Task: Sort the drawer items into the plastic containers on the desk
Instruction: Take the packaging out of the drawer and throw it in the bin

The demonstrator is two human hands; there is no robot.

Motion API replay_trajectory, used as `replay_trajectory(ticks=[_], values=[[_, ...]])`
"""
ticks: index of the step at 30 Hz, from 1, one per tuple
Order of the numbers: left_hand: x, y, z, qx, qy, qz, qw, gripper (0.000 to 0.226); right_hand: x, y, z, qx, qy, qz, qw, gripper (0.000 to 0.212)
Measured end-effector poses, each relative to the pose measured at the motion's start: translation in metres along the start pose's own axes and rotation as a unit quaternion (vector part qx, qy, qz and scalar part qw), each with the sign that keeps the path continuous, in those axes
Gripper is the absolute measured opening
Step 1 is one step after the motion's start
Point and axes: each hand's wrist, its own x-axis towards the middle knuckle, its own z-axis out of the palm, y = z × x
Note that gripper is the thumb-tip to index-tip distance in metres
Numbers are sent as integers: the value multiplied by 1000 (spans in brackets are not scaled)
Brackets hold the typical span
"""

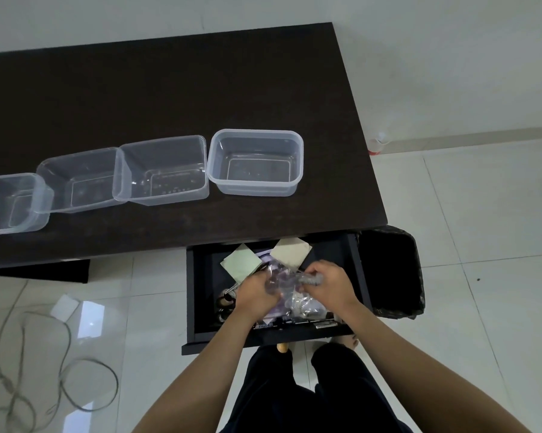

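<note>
Both pinching one crinkly clear bag (290,284) over the open drawer (198,295) under the desk's (169,89) near right corner: left hand (257,290), right hand (329,284). Four clear tubs (255,160) in a row near the front edge.

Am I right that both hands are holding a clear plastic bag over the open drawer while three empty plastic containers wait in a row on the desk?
Not quite: the head view shows four empty plastic containers on the desk, not three. The rest holds: both hands, left and right, hold the clear plastic bag over the open drawer.
</note>
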Motion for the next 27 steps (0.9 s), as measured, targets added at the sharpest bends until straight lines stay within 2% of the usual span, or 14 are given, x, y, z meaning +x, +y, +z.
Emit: replay_trajectory(ticks=[5, 10, 14, 19, 23, 27], values=[[-4, 7, -6, -55, 7, 35, 998, 31, 2, -17, -13, 53, 30, -5, 998, 18], [-3, 20, -25, -87, 50, 51, 994, 18, 8, -38, -37, 99, 27, -1, 995, 29], [-5, 33, -41, -104, 61, 77, 990, 25, 10, -51, -60, 114, 16, -14, 993, 23], [-7, 56, -56, -147, 45, 92, 984, 38, 11, -60, -89, 126, 14, -37, 991, 31], [-7, 78, -64, -151, 18, 124, 981, 18, 11, -58, -110, 146, 8, -27, 989, 25], [-5, 92, -67, -166, -4, 135, 977, 25, 10, -53, -121, 179, 18, -11, 984, 25]])
